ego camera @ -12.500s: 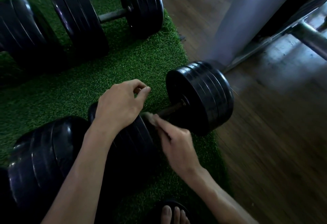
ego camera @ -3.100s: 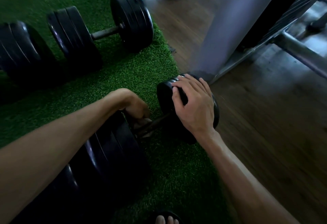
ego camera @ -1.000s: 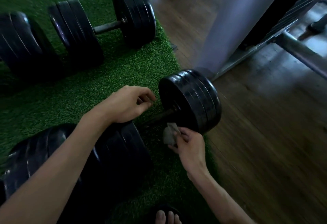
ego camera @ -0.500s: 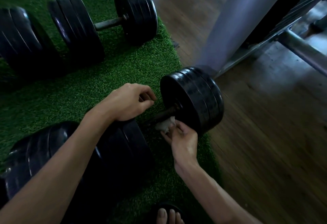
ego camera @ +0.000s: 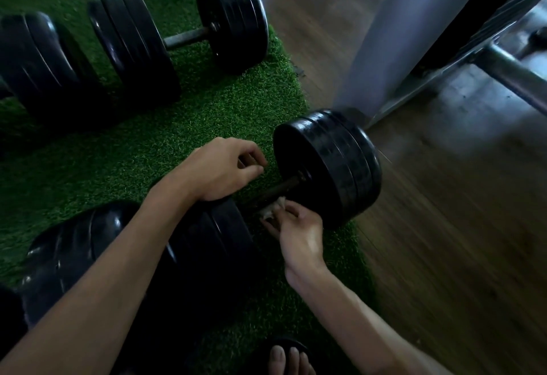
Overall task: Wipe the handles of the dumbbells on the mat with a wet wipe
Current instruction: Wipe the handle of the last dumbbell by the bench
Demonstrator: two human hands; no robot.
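A black dumbbell (ego camera: pixel 328 164) lies on the green turf mat (ego camera: pixel 183 126) in front of me, its dark handle (ego camera: pixel 281 189) running between the plates. My right hand (ego camera: pixel 296 232) pinches a crumpled pale wet wipe (ego camera: pixel 273 207) against the underside of that handle. My left hand (ego camera: pixel 222 167) rests on top of the near plate stack (ego camera: pixel 207 235), fingers curled, holding nothing that I can see. A second dumbbell (ego camera: pixel 183 31) lies farther back on the mat.
More black plates stand at far left (ego camera: pixel 35 61) and lower left (ego camera: pixel 59 259). Wooden floor (ego camera: pixel 444 226) lies right of the mat. A grey post (ego camera: pixel 393 34) and metal frame (ego camera: pixel 515 73) stand at upper right. My sandalled toes (ego camera: pixel 290 360) show at the bottom edge.
My right hand has brought the wipe up from beside the handle and set it against the handle near the far plate. My left hand has stayed on the near plates.
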